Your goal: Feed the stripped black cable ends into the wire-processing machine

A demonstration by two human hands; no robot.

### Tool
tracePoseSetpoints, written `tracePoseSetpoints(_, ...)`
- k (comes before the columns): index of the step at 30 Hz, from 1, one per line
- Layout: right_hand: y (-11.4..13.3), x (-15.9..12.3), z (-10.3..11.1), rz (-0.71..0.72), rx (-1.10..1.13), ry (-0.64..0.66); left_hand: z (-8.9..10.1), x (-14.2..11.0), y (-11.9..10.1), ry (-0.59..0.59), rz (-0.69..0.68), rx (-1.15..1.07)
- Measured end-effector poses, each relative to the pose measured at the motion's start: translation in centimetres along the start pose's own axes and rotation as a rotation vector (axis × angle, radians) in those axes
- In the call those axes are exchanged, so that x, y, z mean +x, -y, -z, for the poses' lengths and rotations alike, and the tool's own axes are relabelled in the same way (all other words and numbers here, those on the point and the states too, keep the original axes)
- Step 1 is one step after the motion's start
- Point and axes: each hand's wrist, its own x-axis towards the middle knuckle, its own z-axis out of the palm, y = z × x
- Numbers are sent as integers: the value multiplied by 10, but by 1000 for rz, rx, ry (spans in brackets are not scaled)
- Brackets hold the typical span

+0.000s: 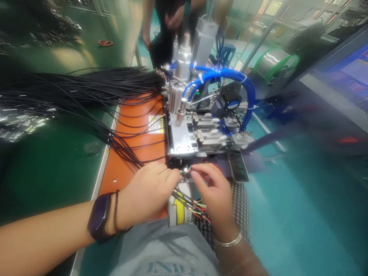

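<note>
My left hand (pixel 153 182) is closed round a black cable near the front of the machine (pixel 181 140). From that fist the black cables (pixel 126 151) run back to the left. Thumb and forefinger of my right hand (pixel 214 186) pinch the thin coloured wires (pixel 189 169) at the cable's stripped end, just in front of a small metal fixture (pixel 184 179). Below both hands hangs a bunch of cable ends (pixel 198 209) with red, green and white wires fanned out. Part of the held cable is hidden behind my left fingers.
An orange tabletop (pixel 138 111) carries the machine, with blue air hoses (pixel 248 88) looping at its right. A phone (pixel 238 165) lies right of my hands. A wire spool (pixel 276 65) stands behind right. Another person (pixel 169 27) stands beyond the machine.
</note>
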Motion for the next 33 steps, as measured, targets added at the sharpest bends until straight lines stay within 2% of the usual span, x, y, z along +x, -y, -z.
tracePoseSetpoints(3,1,1,2,58,-103,68,-1,-1,0,3,22,-12)
tracePoseSetpoints(6,0,2,3,28,-91,166,-1,0,-1,0,21,-33)
tracePoseSetpoints(9,0,5,3,18,-7,156,2,1,-1,10,-2,-60)
tracePoseSetpoints(14,5,12,1,158,-65,208,2,1,1,73,-13,-73)
tracePoseSetpoints(19,1,15,1,-45,164,132,-1,-3,2,10,40,-37)
tracePoseSetpoints(23,1,13,-5,-101,245,171,-4,-5,0,-12,64,-23)
tracePoseSetpoints(26,3,11,-11,-135,242,115,-6,-6,-3,-40,89,-37)
tracePoseSetpoints(29,-11,10,-20,-117,258,76,-11,-6,1,-107,92,22)
tracePoseSetpoints(31,-31,13,-29,-84,274,85,-17,-5,11,-235,-49,196)
tracePoseSetpoints(33,-55,19,-40,-14,269,48,-22,-4,23,-292,-155,260)
